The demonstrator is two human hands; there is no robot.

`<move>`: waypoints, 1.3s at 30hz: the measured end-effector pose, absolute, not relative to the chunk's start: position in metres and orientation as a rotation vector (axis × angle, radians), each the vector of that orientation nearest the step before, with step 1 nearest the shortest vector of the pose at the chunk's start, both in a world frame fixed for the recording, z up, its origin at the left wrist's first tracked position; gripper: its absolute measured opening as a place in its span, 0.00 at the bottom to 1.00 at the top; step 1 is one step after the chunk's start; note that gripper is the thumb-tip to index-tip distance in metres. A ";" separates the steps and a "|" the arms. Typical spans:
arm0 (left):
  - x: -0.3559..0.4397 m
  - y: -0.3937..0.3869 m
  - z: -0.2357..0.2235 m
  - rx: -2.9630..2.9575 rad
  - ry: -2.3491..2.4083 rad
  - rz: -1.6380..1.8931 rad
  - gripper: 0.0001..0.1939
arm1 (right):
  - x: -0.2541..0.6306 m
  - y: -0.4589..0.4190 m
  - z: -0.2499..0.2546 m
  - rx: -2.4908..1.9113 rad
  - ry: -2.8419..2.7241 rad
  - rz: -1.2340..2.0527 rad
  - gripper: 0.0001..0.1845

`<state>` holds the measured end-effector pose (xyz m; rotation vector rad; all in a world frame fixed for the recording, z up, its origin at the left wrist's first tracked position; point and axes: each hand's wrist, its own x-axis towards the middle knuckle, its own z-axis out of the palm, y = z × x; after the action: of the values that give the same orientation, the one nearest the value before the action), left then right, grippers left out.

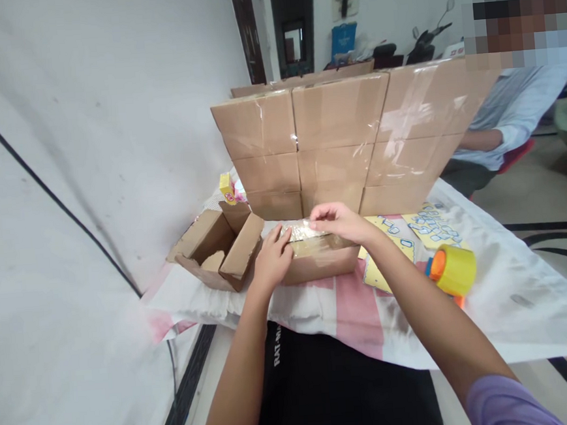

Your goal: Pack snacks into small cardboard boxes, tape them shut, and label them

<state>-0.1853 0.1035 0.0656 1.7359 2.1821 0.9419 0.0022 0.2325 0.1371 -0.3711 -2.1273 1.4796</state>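
A closed cardboard box (320, 266) with glossy tape on its top stands in front of me on the table. Along its far top edge lies a shiny, crinkled clear strip (297, 230) that looks like packing tape. My left hand (273, 260) rests its stretched fingers on the box's top left and the strip's near end. At the strip's right end, my right hand (338, 222) has its thumb and fingertips drawn together; the exact grip is partly hidden. To the left, an open cardboard box (202, 245) with raised flaps stands beside my left hand.
A wall of taped cardboard boxes (335, 120) rises behind. Right of my forearm are a yellow tape dispenser (457, 269) and yellow printed sheets (390, 256). A small yellow box (226, 187) stands back left. A person (516, 112) sits at the right. The cloth-covered table (530, 298) ends near my lap.
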 end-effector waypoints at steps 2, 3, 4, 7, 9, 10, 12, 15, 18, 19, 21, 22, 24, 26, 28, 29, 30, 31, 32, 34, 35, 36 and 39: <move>-0.185 0.103 0.066 1.731 2.177 0.939 0.28 | -0.006 0.234 0.131 -0.438 -2.249 1.385 0.16; -0.185 0.103 0.067 1.732 2.175 0.941 0.28 | -0.009 0.236 0.127 -0.467 -2.278 1.337 0.15; -0.184 0.103 0.067 1.733 2.173 0.946 0.28 | -0.012 0.238 0.123 -0.488 -2.287 1.301 0.15; -0.184 0.102 0.068 1.716 2.173 0.964 0.27 | -0.017 0.245 0.114 -0.514 -2.233 1.291 0.16; -0.183 0.102 0.067 1.701 2.175 0.970 0.27 | -0.018 0.249 0.110 -0.528 -2.195 1.317 0.16; -0.184 0.102 0.066 1.698 2.175 0.971 0.27 | -0.018 0.250 0.109 -0.538 -2.186 1.323 0.16; -0.185 0.103 0.064 1.708 2.172 0.972 0.27 | -0.018 0.252 0.106 -0.559 -2.199 1.303 0.16; -0.187 0.105 0.064 1.755 2.179 0.939 0.27 | -0.018 0.254 0.101 -0.597 -2.241 1.228 0.15; -0.181 0.101 0.070 1.800 2.253 0.883 0.26 | -0.017 0.256 0.097 -0.645 -2.285 1.129 0.14; -0.177 0.098 0.072 1.815 2.298 0.892 0.27 | -0.017 0.257 0.097 -0.658 -2.302 1.095 0.13; -0.165 0.089 0.076 1.915 2.337 0.939 0.29 | -0.017 0.258 0.096 -0.684 -2.341 1.020 0.12; -0.158 0.085 0.075 2.007 2.307 0.958 0.28 | -0.017 0.258 0.097 -0.698 -2.360 0.981 0.11; -0.145 0.076 0.070 2.214 2.158 0.957 0.22 | -0.017 0.257 0.098 -0.723 -2.396 0.905 0.09; -0.135 0.070 0.060 2.326 2.043 0.953 0.16 | -0.017 0.255 0.099 -0.745 -2.429 0.827 0.08; -0.130 0.067 0.049 2.341 2.036 0.991 0.14 | -0.018 0.252 0.099 -0.764 -2.463 0.749 0.07; -0.128 0.067 0.044 2.338 2.050 1.016 0.13 | -0.018 0.250 0.100 -0.773 -2.481 0.714 0.08; -0.128 0.067 0.041 2.336 2.063 1.039 0.12 | -0.018 0.249 0.100 -0.782 -2.498 0.685 0.08; -0.128 0.067 0.039 2.338 2.071 1.065 0.12 | -0.018 0.248 0.100 -0.793 -2.511 0.660 0.07; -0.128 0.068 0.039 2.345 2.073 1.095 0.11 | -0.018 0.247 0.100 -0.811 -2.515 0.636 0.05; -0.128 0.069 0.039 2.371 2.060 1.154 0.10 | -0.018 0.248 0.101 -0.868 -2.513 0.584 0.09; -0.128 0.070 0.040 2.383 2.051 1.177 0.10 | -0.018 0.249 0.101 -0.895 -2.512 0.562 0.13; -0.129 0.070 0.040 2.390 2.046 1.190 0.10 | -0.019 0.250 0.102 -0.916 -2.517 0.544 0.16; -0.128 0.069 0.041 2.396 2.048 1.189 0.10 | -0.021 0.255 0.102 -0.935 -2.554 0.523 0.13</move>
<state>-0.1284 0.0687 0.0411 2.3960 2.0482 1.1894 -0.0206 0.2551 0.1021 -0.9347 -2.5540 0.5227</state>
